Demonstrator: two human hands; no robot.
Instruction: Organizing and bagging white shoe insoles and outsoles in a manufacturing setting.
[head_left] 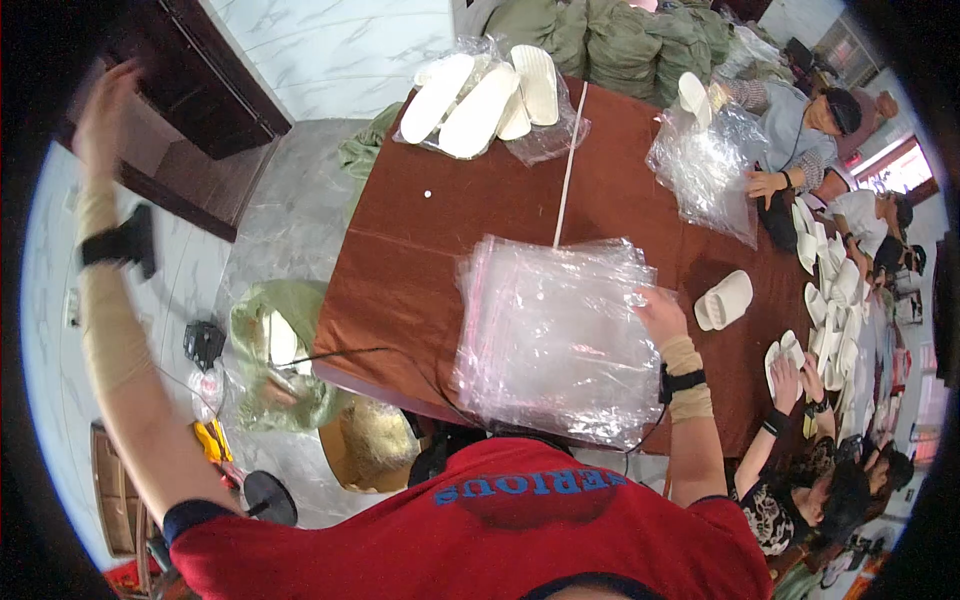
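My left hand point(104, 118) is raised at the far left, away from the table; it is blurred, but the fingers look stretched out with nothing visible in them. Around that wrist runs a black strap. On the near part of the table lies a stack of clear plastic bags point(555, 345), spread slightly out of line. My right hand point(662, 314) is at the stack's right edge, its fingers closed on the edge of a bag. A single white slipper point(724, 300) rests just right of this hand. Several white slippers point(478, 108) lie on clear bags at the table's far left.
A brown cloth covers the table point(390, 260). Across the right side, co-workers handle slippers, and one person point(800, 130) holds a slipper and clear bags. Rows of white slippers point(838, 290) line the right. A green sack point(285, 385) and a carton point(370, 445) stand left of the table.
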